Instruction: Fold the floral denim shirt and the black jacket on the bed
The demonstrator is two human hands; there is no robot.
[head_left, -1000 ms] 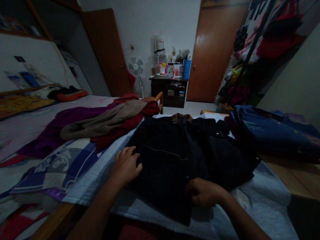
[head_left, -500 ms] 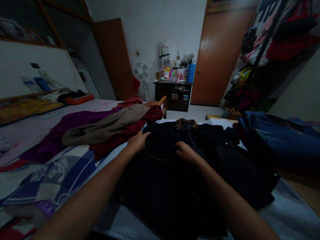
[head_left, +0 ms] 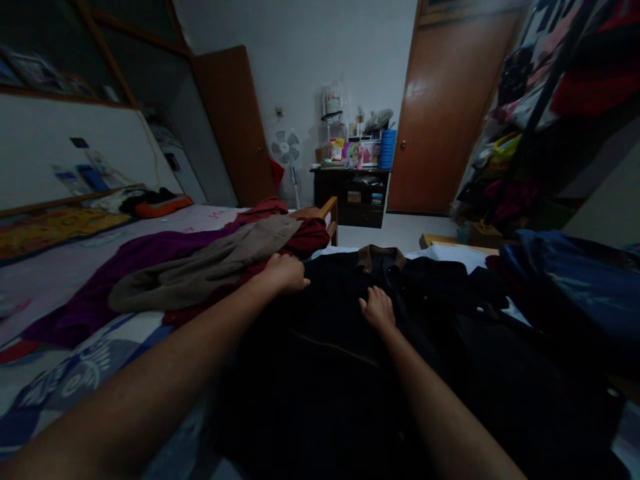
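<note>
A black jacket (head_left: 330, 313) with a brown collar (head_left: 367, 259) lies spread front side up, its collar at the far end. My left hand (head_left: 290, 272) is closed at the jacket's left shoulder edge, gripping the cloth there; the fingertips are partly hidden. On the upper chest, just below the collar, my right hand (head_left: 379, 308) rests with its fingers apart and nothing held. Light snaps dot the dark front, and a thin brown line crosses the left side. Much of the lower jacket is lost in shadow.
To the left, a grey-brown garment (head_left: 200, 257), a purple cloth (head_left: 145, 267) and dark red clothes lie on a bed. Folded blue jeans (head_left: 575, 287) are stacked at right. Beyond stand a fan (head_left: 287, 147), a dark cabinet (head_left: 325, 193) and a wooden door (head_left: 443, 120).
My left hand has shifted slightly outward and its fingers have curled more. My right hand has moved toward the collar and its fingers have spread. The jacket looks flatter, and the view has shifted.
</note>
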